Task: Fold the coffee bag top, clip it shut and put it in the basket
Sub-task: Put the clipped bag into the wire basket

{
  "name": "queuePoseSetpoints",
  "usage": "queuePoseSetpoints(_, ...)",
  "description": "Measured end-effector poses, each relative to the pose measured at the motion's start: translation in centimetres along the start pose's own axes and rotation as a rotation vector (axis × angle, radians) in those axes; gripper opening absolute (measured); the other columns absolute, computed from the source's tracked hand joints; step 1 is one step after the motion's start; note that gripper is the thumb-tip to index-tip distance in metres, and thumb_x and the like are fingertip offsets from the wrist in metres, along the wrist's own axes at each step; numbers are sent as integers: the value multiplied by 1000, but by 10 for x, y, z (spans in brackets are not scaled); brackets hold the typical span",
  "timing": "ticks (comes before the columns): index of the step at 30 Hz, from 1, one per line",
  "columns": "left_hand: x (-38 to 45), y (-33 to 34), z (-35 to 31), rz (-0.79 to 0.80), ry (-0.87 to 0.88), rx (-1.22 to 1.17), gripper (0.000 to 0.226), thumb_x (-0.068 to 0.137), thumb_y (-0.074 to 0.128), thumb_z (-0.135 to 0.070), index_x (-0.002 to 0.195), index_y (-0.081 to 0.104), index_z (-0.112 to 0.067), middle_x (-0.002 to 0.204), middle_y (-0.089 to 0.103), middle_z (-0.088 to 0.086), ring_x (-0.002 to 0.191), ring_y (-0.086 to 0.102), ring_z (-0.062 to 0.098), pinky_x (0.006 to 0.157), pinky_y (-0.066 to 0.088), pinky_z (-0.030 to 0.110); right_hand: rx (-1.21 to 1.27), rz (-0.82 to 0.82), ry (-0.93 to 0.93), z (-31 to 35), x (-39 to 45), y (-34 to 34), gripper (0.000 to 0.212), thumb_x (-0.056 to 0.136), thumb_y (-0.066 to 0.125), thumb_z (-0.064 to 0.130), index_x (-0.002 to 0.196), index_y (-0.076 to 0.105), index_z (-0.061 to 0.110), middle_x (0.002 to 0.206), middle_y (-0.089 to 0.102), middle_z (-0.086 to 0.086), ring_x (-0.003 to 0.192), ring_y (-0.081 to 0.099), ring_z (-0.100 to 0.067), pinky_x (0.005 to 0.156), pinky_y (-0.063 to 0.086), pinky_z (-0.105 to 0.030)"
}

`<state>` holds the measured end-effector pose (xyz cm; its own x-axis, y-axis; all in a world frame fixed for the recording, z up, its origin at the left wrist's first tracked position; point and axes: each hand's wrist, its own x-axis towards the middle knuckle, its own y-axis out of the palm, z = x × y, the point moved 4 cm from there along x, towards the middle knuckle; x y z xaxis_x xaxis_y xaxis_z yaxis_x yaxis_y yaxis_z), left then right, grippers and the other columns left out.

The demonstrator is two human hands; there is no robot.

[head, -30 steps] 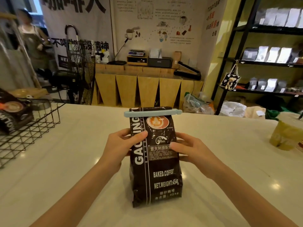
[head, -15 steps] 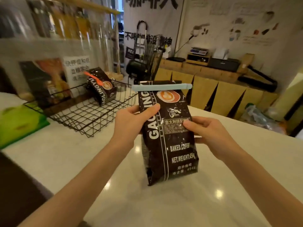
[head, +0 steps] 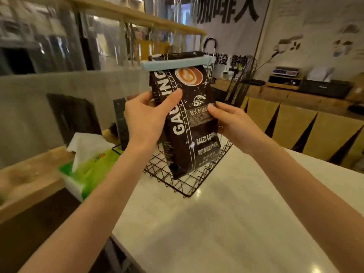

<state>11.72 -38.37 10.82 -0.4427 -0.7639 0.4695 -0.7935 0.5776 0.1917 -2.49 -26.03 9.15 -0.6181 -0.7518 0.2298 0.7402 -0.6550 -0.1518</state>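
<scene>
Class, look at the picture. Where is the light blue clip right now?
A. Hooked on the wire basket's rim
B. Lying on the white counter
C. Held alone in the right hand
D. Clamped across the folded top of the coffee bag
D: the light blue clip runs across the folded top of the coffee bag, which the left hand and right hand hold above the wire basket.

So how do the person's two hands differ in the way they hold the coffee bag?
The left hand grips the coffee bag higher, thumb laid across the white lettering on its front; the right hand sits slightly lower, its thumb tip on the label panel. The left hand's back faces the camera, while the right hand's fingers reach behind the bag's edge. Both press opposite sides, holding it upright over the wire basket.
</scene>
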Motion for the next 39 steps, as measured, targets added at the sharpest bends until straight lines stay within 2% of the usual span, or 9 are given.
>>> queuePoseSetpoints(8,37,-29,41,-160,104,202,22,66,77,-34,79,60,-42,78,65,-23,75,65,-8,63,53,13,-190,-9,37,-25,66,54,21,91,47,40,87,61,25,94,64,5,92,60,-14,82,49,-34)
queuePoseSetpoints(11,46,-38,62,-205,87,230,25,67,77,-33,88,63,-35,82,66,-18,76,64,-9,68,55,17,-190,-30,90,-39,85,70,29,92,44,39,101,62,17,106,66,-3,98,59,-18,93,46,-40)
queuePoseSetpoints(13,50,-41,71,-234,116,276,31,67,77,-33,95,66,-25,83,64,-18,71,59,-19,62,47,3,-155,-27,128,-46,94,79,40,93,42,37,122,52,11,122,60,-7,107,56,-19,98,43,-38)
queuePoseSetpoints(16,55,-45,82,-236,115,305,37,68,76,-30,100,66,-17,83,62,-17,68,54,-25,56,39,-5,-137,-1,149,-59,102,84,28,94,42,34,107,58,14,110,62,-3,93,55,-12,95,42,-35)
queuePoseSetpoints(19,58,-52,98,-214,33,310,39,68,76,-28,104,64,-16,91,66,-9,77,62,-9,64,50,7,-144,39,201,-71,104,90,23,94,42,34,85,57,20,91,60,3,87,55,-11,97,42,-40)
queuePoseSetpoints(23,56,-54,113,-169,-61,316,45,69,75,-31,108,58,-18,98,65,-4,91,64,11,79,54,34,-171,52,239,-82,103,93,33,94,42,35,108,55,9,109,61,-7,105,56,-22,97,43,-40)
queuePoseSetpoints(27,56,-53,117,-150,-112,322,45,72,72,-34,111,54,-21,98,62,-7,94,62,14,83,53,39,-170,83,230,-83,100,92,22,94,42,33,103,54,16,92,59,6,89,56,-11,85,44,-29)
queuePoseSetpoints(34,52,-46,118,-108,-132,393,58,70,73,-32,119,45,-19,108,60,-4,94,55,11,80,46,32,-233,131,236,-83,94,92,38,94,41,33,127,43,13,105,53,3,77,48,4,61,34,-13)
queuePoseSetpoints(39,43,-43,106,-170,-79,445,84,70,73,-32,136,25,-16,138,42,9,127,39,22,105,36,46,-206,54,175,-73,82,82,43,93,45,29,132,37,12,96,46,11,76,45,5,66,38,-13)
